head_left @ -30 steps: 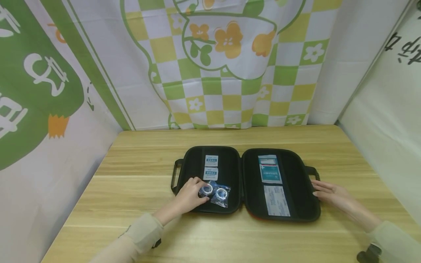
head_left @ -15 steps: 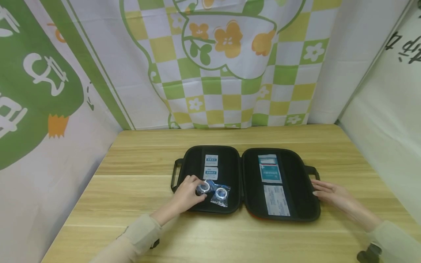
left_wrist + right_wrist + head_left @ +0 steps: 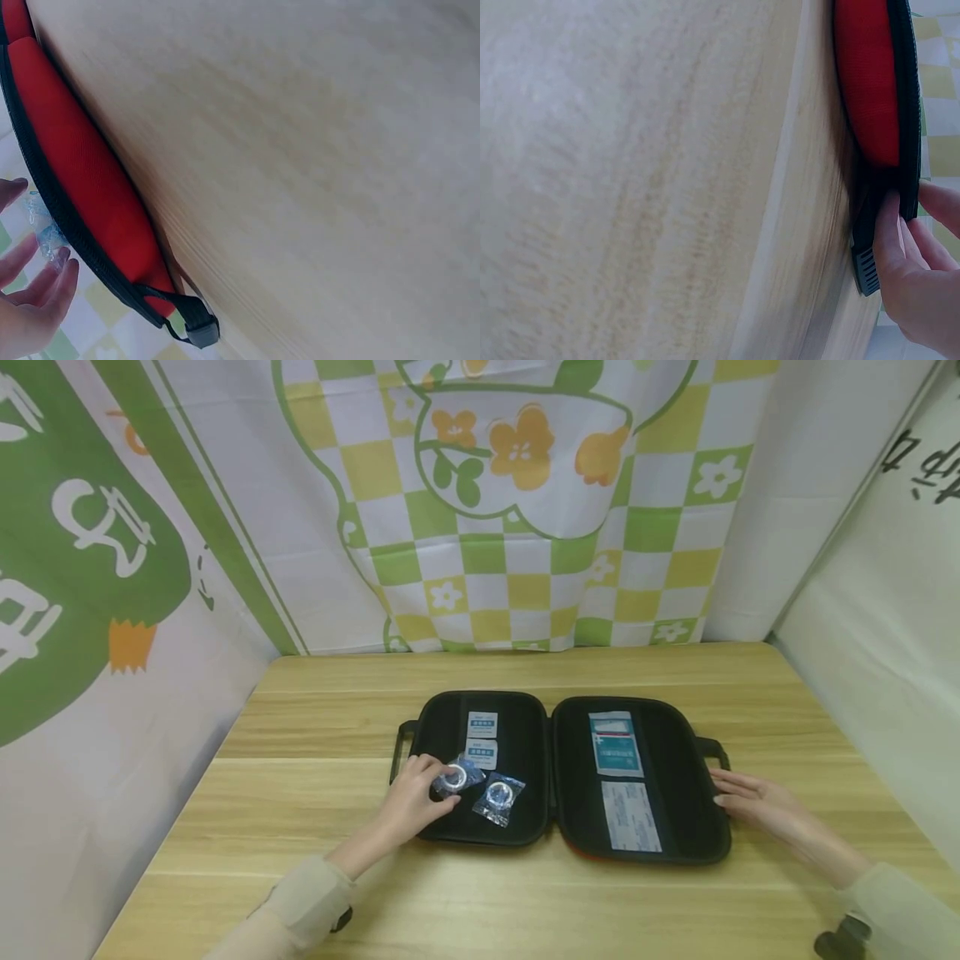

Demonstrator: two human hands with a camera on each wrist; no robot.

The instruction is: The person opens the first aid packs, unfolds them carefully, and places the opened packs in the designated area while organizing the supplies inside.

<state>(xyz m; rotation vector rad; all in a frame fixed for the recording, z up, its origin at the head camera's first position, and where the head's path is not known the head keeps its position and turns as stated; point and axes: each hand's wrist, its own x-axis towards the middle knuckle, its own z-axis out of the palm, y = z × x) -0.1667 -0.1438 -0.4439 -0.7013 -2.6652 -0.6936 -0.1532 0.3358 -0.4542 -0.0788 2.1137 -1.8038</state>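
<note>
An open case lies flat on the table, black inside and red outside in the wrist views. My left hand pinches a tape roll in a clear and blue wrapper, over the case's left half. In the left wrist view the wrapper shows between the fingers, partly behind the case's edge. Another wrapped tape roll lies just right of it. My right hand grips the rim of the right half, beside its handle. Thumb and fingers lie on opposite sides of that rim in the right wrist view.
Two small white-and-blue sachets sit in the left half. The right half holds a teal packet and a strip of white-wrapped plasters. Behind the wooden table hangs a patterned cloth.
My left hand has moved a little left, drawing the pinched tape roll with it. The other tape roll has turned and shifted slightly left. My right hand has stayed at the rim.
</note>
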